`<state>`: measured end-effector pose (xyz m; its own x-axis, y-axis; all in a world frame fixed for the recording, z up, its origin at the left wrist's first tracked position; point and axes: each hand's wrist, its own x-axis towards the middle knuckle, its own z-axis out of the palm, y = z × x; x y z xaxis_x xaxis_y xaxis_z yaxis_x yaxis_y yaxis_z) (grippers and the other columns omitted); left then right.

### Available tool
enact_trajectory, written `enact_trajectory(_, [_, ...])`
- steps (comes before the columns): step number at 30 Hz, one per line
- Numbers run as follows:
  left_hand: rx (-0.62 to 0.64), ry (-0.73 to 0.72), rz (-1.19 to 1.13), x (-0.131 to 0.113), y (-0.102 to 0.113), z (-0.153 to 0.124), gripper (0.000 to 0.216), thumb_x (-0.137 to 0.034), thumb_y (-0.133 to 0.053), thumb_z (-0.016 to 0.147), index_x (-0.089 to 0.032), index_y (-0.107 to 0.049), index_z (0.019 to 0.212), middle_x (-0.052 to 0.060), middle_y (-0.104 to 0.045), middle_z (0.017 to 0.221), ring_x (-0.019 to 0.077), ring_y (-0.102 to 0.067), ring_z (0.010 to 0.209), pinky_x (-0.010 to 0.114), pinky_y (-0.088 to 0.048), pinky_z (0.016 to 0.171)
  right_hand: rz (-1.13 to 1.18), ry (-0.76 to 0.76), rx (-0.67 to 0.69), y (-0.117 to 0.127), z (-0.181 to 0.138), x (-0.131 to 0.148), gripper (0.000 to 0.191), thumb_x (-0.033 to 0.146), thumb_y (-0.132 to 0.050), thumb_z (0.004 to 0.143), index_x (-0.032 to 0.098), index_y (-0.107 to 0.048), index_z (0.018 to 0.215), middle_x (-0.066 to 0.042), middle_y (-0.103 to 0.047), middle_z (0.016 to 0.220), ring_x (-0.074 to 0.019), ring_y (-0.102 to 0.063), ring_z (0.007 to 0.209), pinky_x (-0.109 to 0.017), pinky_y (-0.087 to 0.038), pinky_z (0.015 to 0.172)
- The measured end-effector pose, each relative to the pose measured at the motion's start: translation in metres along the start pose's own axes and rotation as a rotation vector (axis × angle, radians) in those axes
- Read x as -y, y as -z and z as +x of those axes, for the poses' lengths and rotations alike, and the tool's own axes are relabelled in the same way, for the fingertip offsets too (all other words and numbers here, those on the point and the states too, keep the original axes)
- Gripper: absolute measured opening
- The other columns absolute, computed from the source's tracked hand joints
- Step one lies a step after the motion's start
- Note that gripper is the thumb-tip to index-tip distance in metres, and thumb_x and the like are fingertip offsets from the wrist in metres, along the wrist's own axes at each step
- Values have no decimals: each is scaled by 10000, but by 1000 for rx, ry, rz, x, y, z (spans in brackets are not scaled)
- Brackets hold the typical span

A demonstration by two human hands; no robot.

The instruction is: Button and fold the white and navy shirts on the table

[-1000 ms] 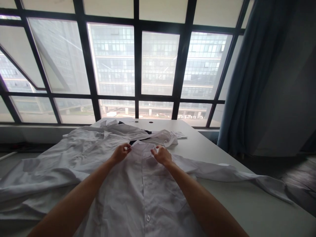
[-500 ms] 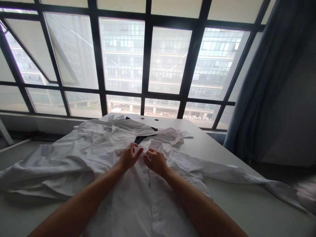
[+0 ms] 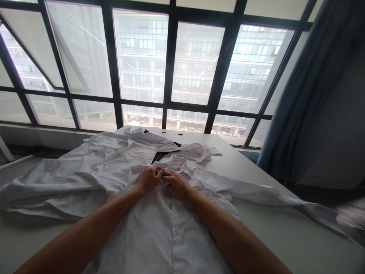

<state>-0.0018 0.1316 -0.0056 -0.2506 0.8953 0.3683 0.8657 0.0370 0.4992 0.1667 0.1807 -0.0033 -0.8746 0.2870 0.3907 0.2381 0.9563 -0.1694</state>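
A white button-up shirt (image 3: 159, 232) lies flat on the table in front of me, collar away from me, its right sleeve (image 3: 270, 196) stretched out to the right. My left hand (image 3: 148, 178) and my right hand (image 3: 176, 184) meet at the top of the shirt's button placket just below the collar (image 3: 178, 161). Both hands have their fingers curled and pinched on the fabric there, fingertips touching each other.
More white shirts (image 3: 85, 171) lie heaped on the left and far side of the white table (image 3: 285, 236), with a dark garment (image 3: 159, 155) showing between them. Large windows stand behind the table. A blue curtain (image 3: 308, 87) hangs at the right.
My hands were apart, one on each side of the collar. They have come together at the middle of the shirt's front below the collar.
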Motion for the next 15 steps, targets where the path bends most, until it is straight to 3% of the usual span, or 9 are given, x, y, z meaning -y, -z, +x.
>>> enact_trajectory(7, [37,-86,83,6,-1,0,285,-431,-625,879,-194,-731,995,96,-733,1058,276,-667,1007,336,-443,887,-99,-170,-23,2,0,-1,313,59,-535,745,189,-722,960,-68,-722,1048,-223,-617,1026,-302,-484,905])
enact_trajectory(11, [83,-124,87,7,-1,-1,309,-424,-703,806,-197,-744,1012,104,-722,1070,310,-647,1045,383,-425,937,-144,-321,-144,5,0,-8,323,81,-530,777,186,-698,1032,-93,-691,1079,-232,-598,1058,-313,-489,904])
enact_trajectory(15, [76,-128,66,4,-1,-1,195,-262,-535,895,-197,-718,915,99,-717,1037,269,-647,1003,356,-442,903,-154,-409,-203,10,-1,-16,383,87,-532,791,176,-659,1141,-112,-658,1145,-248,-574,1101,-349,-472,950])
